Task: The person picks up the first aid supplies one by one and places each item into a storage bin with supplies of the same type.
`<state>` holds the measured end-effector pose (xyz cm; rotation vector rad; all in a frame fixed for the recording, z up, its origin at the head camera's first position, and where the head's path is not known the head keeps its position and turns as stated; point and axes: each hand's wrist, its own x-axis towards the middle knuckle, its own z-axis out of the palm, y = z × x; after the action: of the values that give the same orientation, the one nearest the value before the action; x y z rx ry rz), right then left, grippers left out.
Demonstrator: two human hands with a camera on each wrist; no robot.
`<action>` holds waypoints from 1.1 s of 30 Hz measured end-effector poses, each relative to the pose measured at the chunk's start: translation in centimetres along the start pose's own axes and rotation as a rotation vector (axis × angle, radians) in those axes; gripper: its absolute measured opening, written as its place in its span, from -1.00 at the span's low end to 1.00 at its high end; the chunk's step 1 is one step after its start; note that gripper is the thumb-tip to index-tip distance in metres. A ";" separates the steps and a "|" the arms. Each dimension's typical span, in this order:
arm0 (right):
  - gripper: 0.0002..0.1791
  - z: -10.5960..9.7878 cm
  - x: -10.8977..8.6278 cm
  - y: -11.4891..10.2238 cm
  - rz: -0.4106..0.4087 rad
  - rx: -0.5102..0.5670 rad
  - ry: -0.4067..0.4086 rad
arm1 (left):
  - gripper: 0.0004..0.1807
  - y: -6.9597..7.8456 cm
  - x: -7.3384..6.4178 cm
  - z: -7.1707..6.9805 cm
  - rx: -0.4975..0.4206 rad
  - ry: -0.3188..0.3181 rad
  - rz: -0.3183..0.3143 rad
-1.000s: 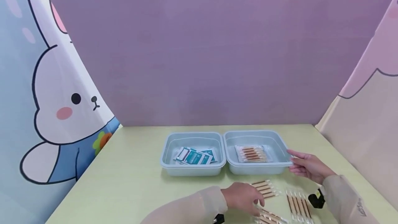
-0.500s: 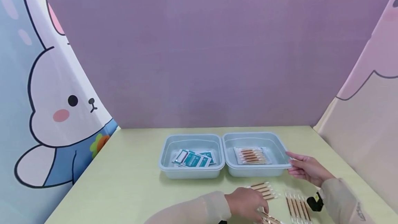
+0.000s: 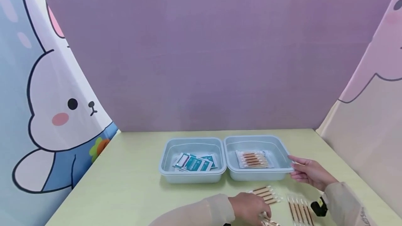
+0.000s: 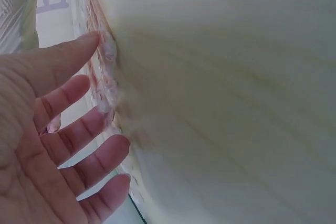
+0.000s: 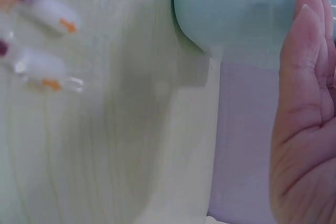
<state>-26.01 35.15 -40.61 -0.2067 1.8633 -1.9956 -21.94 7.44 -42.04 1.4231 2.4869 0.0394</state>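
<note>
My left hand reaches down over a clear pack of brown-tipped cotton swabs at the bottom edge of the head view. In the left wrist view, thumb and fingertips meet the edge of that swab pack, the fingers bent about it. At the right-hand light blue plastic basin, my right hand holds the rim by its right front corner. The right wrist view shows the thumb beside the basin wall. Inside this basin lies a swab pack.
A second blue basin stands to its left, holding several teal-and-white sachets. Two more swab packs, one near the left wrist and one near the right sleeve, lie on the pale yellow table. A purple panel rises behind.
The left hand has closed in on the nearest swab pack, and less of that pack shows now. The right hand stays at the basin rim. The head view has shifted slightly.
</note>
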 end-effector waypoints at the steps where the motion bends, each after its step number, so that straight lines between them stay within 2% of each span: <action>1: -0.60 0.0 0.0 0.0 0.000 0.004 -0.002 | -0.73 0.0 0.0 0.1 -0.023 -0.014 -0.013; 6: -0.59 0.0 -0.1 0.1 0.003 0.029 -0.018 | -0.78 0.1 0.0 0.4 -0.114 -0.066 -0.061; 10: -0.59 0.0 -0.2 0.1 0.008 0.032 -0.022 | -0.89 0.1 -0.1 0.3 -0.094 -0.053 -0.042; 16: -0.60 -0.1 -0.2 0.1 0.007 0.034 -0.017 | -0.91 0.3 -0.4 0.1 -0.061 -0.021 -0.016; 18: -0.61 -0.1 -0.1 0.0 0.003 0.025 -0.011 | -0.90 0.2 -0.5 -0.1 -0.056 -0.029 0.007; 20: -0.61 0.0 -0.2 0.0 0.007 0.019 0.000 | -0.87 -0.1 -0.7 -0.3 -0.088 -0.052 0.054; 23: -0.61 0.0 -0.3 0.0 0.010 0.011 0.016 | -0.82 -0.5 -1.1 -0.5 -0.168 -0.091 0.135; 25: -0.63 0.1 -0.3 0.0 0.009 0.004 0.029 | -0.79 -0.9 -1.5 -0.7 -0.224 -0.091 0.184; 29: -0.65 0.3 -0.1 0.0 0.005 0.008 0.037 | -0.77 -1.5 -2.0 -1.3 -0.263 -0.025 0.213; 33: -0.61 0.4 -0.3 0.1 0.001 0.037 0.033 | -0.76 -1.8 -2.2 -1.7 -0.272 0.064 0.188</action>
<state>-25.58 34.94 -40.59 -0.1634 1.8441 -2.0432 -22.87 4.85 -40.20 1.5491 2.2804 0.4485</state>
